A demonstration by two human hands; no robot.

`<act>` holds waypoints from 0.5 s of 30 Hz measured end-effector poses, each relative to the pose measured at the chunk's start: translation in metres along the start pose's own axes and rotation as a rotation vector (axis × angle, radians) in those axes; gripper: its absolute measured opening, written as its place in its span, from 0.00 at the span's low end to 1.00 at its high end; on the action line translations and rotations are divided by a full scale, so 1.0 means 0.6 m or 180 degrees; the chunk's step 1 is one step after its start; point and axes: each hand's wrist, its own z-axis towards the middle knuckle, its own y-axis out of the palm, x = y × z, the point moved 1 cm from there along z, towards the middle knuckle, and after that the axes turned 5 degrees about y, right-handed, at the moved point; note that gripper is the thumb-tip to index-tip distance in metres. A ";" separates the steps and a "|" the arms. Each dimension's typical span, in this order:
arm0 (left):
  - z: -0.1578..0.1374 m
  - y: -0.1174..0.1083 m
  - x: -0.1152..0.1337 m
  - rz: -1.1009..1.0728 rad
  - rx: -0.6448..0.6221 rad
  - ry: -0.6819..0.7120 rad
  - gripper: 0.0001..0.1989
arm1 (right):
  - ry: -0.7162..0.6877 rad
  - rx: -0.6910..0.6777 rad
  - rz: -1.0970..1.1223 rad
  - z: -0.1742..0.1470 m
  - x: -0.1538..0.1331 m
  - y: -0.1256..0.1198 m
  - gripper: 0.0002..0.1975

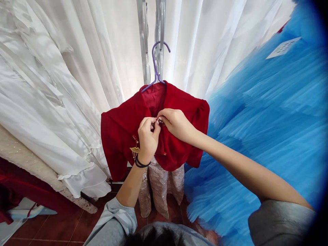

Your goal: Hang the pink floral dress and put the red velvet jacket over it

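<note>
A red short jacket [120,124] hangs on a purple hanger [155,63], its front facing me. My left hand [148,136], a black band at the wrist, is closed in a pinch at the jacket's front edge below the collar. Meeting it there, my right hand [175,123] also pinches with thumb and forefinger. What sits between the fingertips is small and mostly hidden, perhaps part of the front fastening. A gold fan-shaped ornament [134,149] with dangling beads hangs on the jacket beside my left wrist. Lower on the front shows a small red fastening [164,153].
The hanger hooks onto a grey metal rack [145,37] before white curtains [107,44]. Blue tulle [256,116] with a white tag [283,47] fills the right side. White garments [51,102] hang left. Below the jacket hangs shiny pinkish fabric [157,184] above the tiled floor [61,227].
</note>
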 end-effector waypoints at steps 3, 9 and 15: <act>-0.002 0.004 -0.002 0.0029 -0.0026 -0.0063 0.05 | -0.0031 -0.0205 -0.0212 0.007 0.000 -0.006 0.11; 0.000 0.009 0.001 0.0016 0.0050 -0.0250 0.07 | -0.0048 -0.0558 -0.0319 0.029 -0.005 -0.021 0.12; 0.003 0.011 0.001 0.0089 0.0055 -0.0314 0.10 | 0.0088 -0.0689 -0.0457 0.043 -0.015 -0.031 0.12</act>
